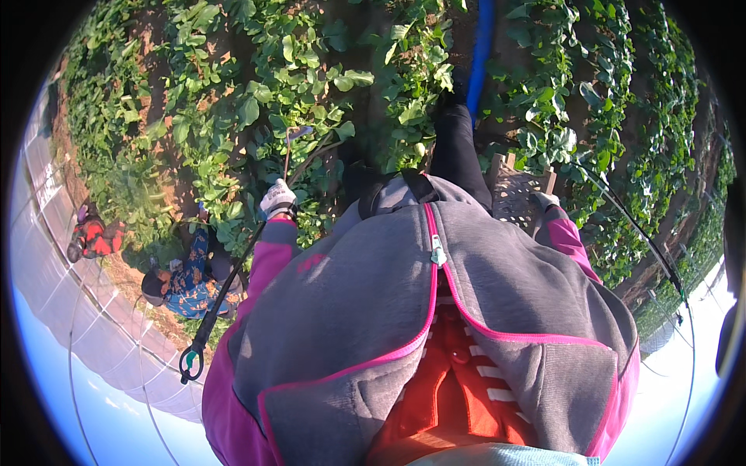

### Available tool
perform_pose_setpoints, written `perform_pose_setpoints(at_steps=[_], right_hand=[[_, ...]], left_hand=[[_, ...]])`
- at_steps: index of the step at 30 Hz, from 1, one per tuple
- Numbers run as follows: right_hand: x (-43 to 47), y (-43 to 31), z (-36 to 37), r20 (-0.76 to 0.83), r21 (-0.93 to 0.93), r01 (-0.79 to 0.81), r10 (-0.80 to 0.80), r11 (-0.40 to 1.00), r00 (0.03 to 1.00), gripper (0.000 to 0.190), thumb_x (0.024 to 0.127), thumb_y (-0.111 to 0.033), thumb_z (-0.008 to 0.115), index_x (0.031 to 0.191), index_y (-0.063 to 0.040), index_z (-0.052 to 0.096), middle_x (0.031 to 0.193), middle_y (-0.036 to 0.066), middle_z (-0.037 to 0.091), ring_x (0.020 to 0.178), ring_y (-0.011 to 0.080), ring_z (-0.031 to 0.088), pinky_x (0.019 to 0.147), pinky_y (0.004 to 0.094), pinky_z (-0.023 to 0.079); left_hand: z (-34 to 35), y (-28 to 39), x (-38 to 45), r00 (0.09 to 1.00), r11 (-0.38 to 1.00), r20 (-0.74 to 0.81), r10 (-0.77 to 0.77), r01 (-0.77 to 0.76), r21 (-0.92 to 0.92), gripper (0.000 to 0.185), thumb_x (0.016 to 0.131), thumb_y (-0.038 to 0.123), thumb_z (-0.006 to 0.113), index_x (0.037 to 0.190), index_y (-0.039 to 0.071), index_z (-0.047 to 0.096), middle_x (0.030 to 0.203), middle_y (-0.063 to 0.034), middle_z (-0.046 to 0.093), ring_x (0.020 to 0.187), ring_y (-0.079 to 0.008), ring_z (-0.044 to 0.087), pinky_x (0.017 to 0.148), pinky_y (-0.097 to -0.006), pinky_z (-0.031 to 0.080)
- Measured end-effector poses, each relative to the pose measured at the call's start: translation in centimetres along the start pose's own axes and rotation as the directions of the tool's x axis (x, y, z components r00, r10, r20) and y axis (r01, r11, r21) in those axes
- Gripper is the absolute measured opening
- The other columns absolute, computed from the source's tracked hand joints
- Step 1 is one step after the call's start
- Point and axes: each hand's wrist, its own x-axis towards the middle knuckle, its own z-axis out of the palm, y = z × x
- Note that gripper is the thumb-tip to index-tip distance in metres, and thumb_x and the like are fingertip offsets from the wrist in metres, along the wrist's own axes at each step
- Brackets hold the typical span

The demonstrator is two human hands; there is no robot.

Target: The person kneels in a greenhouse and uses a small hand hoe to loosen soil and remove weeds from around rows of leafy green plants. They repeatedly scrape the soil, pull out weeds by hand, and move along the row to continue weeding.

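Observation:
My left hand (278,199), in a pale work glove, is closed around a hand tool (287,152). That tool has a thin metal shank and a small angled blade, like a hand hoe. Leafy green crop plants (315,76) surround its blade. On the other side, my right hand (546,201), also gloved, grips the side of a small wooden stool (516,192) with a woven seat. The stool hangs tilted beside my right leg (461,148). The fingers of my right hand are partly hidden. Both wrists carry dark straps.
Dark rods (224,291) extend from both wrists. A blue strip (481,52) lies ahead of my leg. Crouching at left is a person in a blue patterned top (195,291); another person in red and black (96,236) is farther off. Plastic greenhouse sheeting (116,343) stands behind them.

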Motion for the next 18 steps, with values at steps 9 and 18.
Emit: perform_pose_setpoints(at_steps=[9,18], right_hand=[[2.1,-5.2,-2.2,0.052,0.333,0.067,-0.089,0.94,0.995,0.033,0.071,-0.028,0.076,0.09,-0.002,0.07,0.08,0.002,0.069,0.068,0.0126,0.063,0.064,0.0266,0.05],[9.4,-15.9,-14.7,-0.162,0.073,0.076,-0.063,0.994,0.985,0.03,0.068,-0.027,0.079,0.083,-0.002,0.071,0.078,0.002,0.069,0.07,0.0112,0.063,0.064,0.0263,0.05]], left_hand=[[-0.1,1.3,-0.9,0.998,0.998,0.0,-0.059,0.059,0.03,0.029,0.089,0.023,0.041,0.112,0.012,0.056,0.108,-0.0118,0.065,0.101,-0.0287,0.063,0.082,-0.0429,0.05],[-1.7,3.5,-1.6,0.937,0.949,0.15,-0.315,0.307,0.073,0.032,0.09,0.029,0.043,0.117,0.016,0.057,0.119,-0.0081,0.061,0.111,-0.0268,0.058,0.088,-0.0395,0.049]])
